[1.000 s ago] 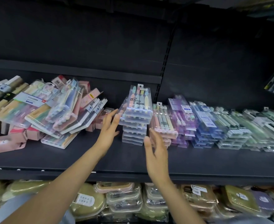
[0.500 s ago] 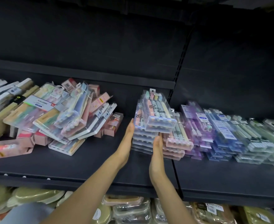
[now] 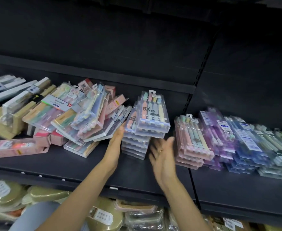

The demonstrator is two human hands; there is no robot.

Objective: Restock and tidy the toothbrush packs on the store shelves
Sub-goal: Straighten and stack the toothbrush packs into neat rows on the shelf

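Your left hand (image 3: 116,139) flat against the clear toothbrush stack's (image 3: 143,129) left side, fingers straight, your right hand (image 3: 163,154) spread open, blurred, just right of the stack, not touching

Top clear toothbrush pack (image 3: 151,112) reads "BIG"; other labels blur.

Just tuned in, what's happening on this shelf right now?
A person is tidying toothbrush packs on a dark store shelf. The left hand is pressed flat against the left side of a stack of clear packs in the middle. The right hand is open and blurred, just off the stack's right side, holding nothing. To the right sit neat rows of pink, purple and blue packs; to the left lies a jumbled pile not yet sorted.
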